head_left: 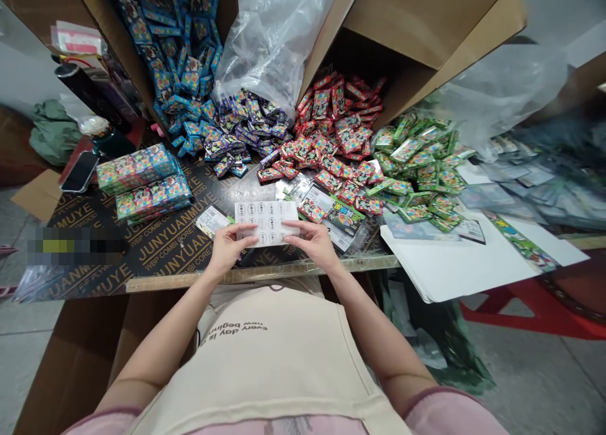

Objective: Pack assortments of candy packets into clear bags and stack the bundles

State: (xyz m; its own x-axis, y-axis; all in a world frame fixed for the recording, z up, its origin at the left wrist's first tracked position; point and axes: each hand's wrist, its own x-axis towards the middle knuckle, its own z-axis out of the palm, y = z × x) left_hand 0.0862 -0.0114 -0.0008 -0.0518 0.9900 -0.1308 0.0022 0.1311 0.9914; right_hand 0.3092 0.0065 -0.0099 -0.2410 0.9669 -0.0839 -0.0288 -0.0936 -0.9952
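Note:
A white sheet of round black-printed stickers (pixel 265 216) is held up over the front edge of the dark printed table (pixel 165 252). My left hand (pixel 228 249) pinches its left edge, and my right hand (pixel 315 240) grips the right edge, thumb and fingers closed on it. Just behind the sheet lie flat clear packages with black and green cards (pixel 344 219) and a small red packet (pixel 312 210). Another card with a white label (pixel 212 220) rests beside my left hand.
Piles of blue (pixel 192 75), purple (pixel 255 116), red (pixel 348 107) and green packets (pixel 426 157) spill from cardboard boxes. Stacked packets (pixel 151 192), a phone (pixel 79 171) and a dark bottle (pixel 89 94) stand left. White boards (pixel 440 264) overhang the table edge at right.

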